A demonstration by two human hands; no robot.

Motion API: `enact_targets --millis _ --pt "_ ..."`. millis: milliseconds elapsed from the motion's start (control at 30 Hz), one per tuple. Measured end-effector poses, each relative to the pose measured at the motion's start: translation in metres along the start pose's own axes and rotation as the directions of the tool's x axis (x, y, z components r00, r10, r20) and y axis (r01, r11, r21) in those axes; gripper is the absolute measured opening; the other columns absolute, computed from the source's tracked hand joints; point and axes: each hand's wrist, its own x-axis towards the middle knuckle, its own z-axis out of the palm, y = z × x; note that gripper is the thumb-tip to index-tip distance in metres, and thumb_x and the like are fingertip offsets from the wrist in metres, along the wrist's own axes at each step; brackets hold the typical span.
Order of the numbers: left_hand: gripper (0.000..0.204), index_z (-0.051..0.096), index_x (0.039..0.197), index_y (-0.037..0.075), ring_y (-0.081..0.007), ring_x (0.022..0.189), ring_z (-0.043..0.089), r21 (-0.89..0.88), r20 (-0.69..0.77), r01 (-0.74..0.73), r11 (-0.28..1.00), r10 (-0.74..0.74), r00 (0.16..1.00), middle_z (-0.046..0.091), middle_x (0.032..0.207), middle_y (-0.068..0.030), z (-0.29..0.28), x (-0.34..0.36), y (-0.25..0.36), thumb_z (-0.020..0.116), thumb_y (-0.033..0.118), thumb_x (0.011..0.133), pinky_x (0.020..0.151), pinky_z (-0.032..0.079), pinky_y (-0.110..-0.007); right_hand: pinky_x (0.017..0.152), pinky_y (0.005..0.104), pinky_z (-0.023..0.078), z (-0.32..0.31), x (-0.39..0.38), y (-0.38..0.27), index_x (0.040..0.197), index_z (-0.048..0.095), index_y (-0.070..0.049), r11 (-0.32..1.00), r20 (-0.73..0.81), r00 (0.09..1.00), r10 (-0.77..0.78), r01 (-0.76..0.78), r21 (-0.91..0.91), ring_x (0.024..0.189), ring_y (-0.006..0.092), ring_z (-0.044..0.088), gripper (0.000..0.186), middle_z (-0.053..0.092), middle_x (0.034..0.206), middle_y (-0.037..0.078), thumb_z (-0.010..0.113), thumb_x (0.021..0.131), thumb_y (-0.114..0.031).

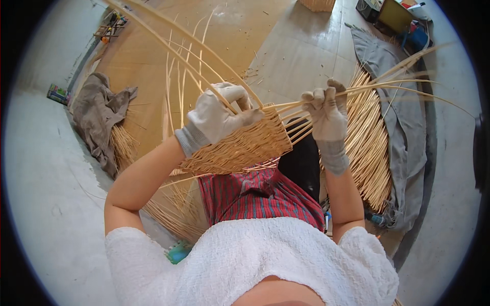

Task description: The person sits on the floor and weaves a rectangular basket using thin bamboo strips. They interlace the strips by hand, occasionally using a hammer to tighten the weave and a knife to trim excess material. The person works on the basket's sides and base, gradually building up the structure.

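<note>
A woven wicker basket (237,145) rests tilted over my lap, on a red striped cloth (245,201). My left hand (217,112), in a white work glove with a grey cuff, is closed on the basket's upper edge, its thumb lying along the weave. Long pale rods (204,76) rise from that edge and arch away to the upper left. To the right of the basket, my gloved right hand (326,112) is closed round several wicker rods (370,86). These run from the basket's right end through the fingers and fan out to the right.
A large bundle of loose rods (370,148) lies at the right, partly under a grey cloth (408,148). Another cloth (97,117) covers a smaller bundle at the left. A brown board (138,76) lies on the floor ahead. At the far right stand dark containers (393,18).
</note>
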Motion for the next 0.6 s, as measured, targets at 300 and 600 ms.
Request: enact_targets --millis 300,600 --pt "0.039 0.077 0.102 0.002 -0.0143 0.081 0.067 -0.258 0.224 0.465 0.847 -0.416 0.881 0.074 0.086 -0.0068 0.011 0.016 0.015 0.083 0.036 0.086 0.072 0.055 -0.033 0.095 0.0461 0.056 0.025 -0.019 0.003 0.132 0.05 -0.01 0.935 -0.039 0.963 -0.268 0.25 -0.252 0.099 0.027 0.07 0.024 0.062 0.089 0.005 0.049 0.111 -0.02" --pt "0.048 0.072 0.102 0.003 -0.0239 0.079 0.072 -0.259 0.039 0.359 0.897 -0.362 0.931 0.076 0.086 -0.013 0.021 0.009 0.013 0.08 0.048 0.085 0.074 0.057 -0.038 0.068 0.0299 0.059 0.041 -0.007 -0.008 0.106 0.066 0.0 0.673 0.42 0.873 -0.249 0.468 -0.572 0.076 0.0173 0.069 0.021 0.073 0.101 0.014 0.052 0.106 -0.016"
